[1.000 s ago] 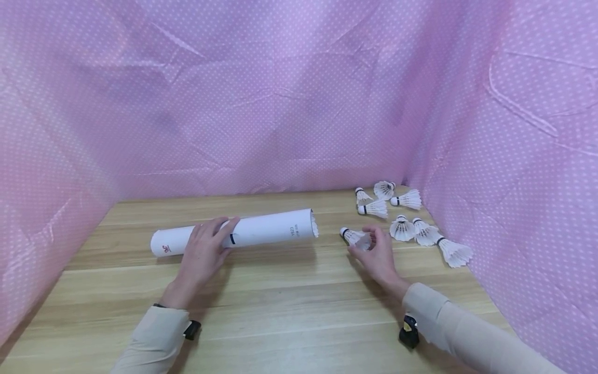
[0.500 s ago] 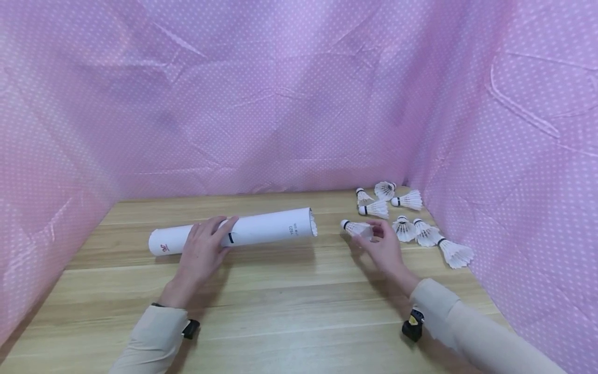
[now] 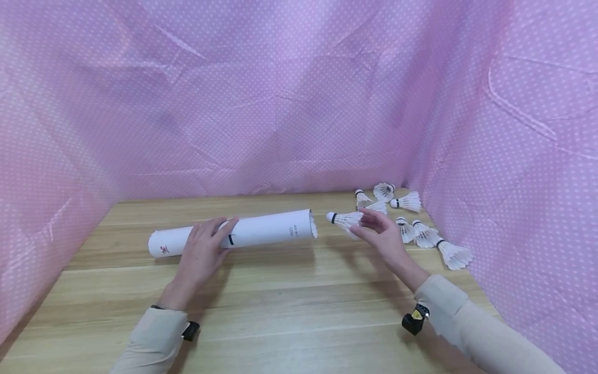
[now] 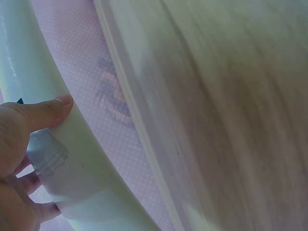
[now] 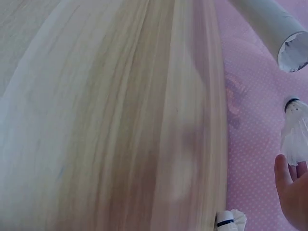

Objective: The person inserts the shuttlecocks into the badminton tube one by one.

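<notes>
My left hand (image 3: pixel 203 249) grips a long white shuttlecock tube (image 3: pixel 266 227) around its middle, the tube tilted slightly with its right end raised. White feathers show in the open right end, also seen in the right wrist view on the tube (image 5: pixel 272 24). In the left wrist view the thumb lies across the tube (image 4: pixel 86 159). My right hand (image 3: pixel 385 241) pinches a white shuttlecock (image 3: pixel 344 220) by its feather skirt, above the table. Its black-banded cork points left at the tube's mouth, a short gap apart.
Several loose shuttlecocks lie at the back right of the wooden table (image 3: pixel 280 311), among them one shuttlecock (image 3: pixel 406 201) near the back and another shuttlecock (image 3: pixel 454 254) by the right curtain. Pink dotted curtain (image 3: pixel 289 104) encloses the back and sides.
My right hand has taken hold of the shuttlecock, lifted it off the table and moved it left and up, nearer the tube. The left hand and tube stay nearly still.
</notes>
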Demonstrator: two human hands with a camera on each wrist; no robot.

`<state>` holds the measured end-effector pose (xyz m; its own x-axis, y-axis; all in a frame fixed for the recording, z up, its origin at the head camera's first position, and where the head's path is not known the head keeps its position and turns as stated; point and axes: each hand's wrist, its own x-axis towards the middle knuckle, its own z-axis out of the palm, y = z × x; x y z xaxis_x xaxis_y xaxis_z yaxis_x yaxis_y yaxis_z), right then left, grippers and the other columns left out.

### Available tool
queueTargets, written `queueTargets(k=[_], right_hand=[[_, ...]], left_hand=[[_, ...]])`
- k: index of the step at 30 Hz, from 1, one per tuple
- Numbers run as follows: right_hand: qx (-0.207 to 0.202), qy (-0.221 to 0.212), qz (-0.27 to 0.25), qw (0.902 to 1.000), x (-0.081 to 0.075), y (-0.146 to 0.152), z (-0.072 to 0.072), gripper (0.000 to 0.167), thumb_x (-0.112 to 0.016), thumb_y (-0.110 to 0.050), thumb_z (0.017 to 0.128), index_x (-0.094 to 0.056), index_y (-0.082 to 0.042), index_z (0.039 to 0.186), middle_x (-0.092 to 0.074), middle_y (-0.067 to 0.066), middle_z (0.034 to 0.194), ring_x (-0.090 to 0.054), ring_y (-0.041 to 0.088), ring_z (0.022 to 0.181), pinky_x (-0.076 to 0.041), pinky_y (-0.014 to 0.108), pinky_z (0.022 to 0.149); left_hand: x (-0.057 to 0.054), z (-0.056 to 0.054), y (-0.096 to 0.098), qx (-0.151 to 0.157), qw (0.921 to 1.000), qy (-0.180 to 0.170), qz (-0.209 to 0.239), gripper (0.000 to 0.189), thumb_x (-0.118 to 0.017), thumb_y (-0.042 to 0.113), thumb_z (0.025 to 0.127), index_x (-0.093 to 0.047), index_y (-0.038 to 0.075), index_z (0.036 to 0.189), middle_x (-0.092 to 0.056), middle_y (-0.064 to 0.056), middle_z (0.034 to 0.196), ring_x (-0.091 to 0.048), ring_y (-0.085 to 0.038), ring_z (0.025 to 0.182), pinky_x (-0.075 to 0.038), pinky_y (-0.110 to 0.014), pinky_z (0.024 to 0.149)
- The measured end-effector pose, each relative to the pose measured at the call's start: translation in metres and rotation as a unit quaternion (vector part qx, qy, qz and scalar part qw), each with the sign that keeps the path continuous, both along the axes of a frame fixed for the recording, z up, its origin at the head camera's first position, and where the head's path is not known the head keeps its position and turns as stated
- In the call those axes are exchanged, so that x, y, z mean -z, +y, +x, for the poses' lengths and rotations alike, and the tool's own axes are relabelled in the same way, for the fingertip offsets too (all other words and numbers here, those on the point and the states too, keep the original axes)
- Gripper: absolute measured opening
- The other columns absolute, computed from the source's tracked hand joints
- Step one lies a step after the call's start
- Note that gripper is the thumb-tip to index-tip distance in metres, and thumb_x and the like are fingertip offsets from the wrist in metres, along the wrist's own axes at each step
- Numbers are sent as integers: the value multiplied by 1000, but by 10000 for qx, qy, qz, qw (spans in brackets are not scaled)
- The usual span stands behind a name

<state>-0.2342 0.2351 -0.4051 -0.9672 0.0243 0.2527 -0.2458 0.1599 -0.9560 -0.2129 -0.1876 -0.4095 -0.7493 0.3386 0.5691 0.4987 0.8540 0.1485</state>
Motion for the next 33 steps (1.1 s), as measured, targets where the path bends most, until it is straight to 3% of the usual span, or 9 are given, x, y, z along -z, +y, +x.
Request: queueTargets(k=[19, 24, 33], right_hand=[[-919, -146, -132, 9956, -19, -21, 4, 57, -80, -7, 85, -57, 0, 137, -62, 19, 127, -62, 23, 115, -53, 27, 94], [-1144, -392, 4, 9927, -20, -29, 3, 60, -80, -15, 86, -55, -6, 140, -60, 15, 133, -57, 28, 123, -52, 30, 97], [-1446, -373, -84, 9887, -19, -41, 1, 59, -79, -11, 87, -55, -5, 140, -59, 17, 134, -57, 31, 124, -53, 33, 96]], left_hand=[[0, -1, 6, 78, 10000, -2, -15, 86, -90, -3, 68, -54, 16, 144, -55, -19, 134, -52, -42, 121, -31, -64, 110], [1, -2, 8, 140, 9999, 62, -15, 87, -90, -4, 66, -55, 15, 143, -56, -19, 133, -53, -42, 119, -33, -63, 108], [-1, 0, 10, 163, 9998, 102, -29, 87, -91, -3, 66, -55, 16, 143, -56, -19, 133, -53, -41, 120, -33, -62, 108]])
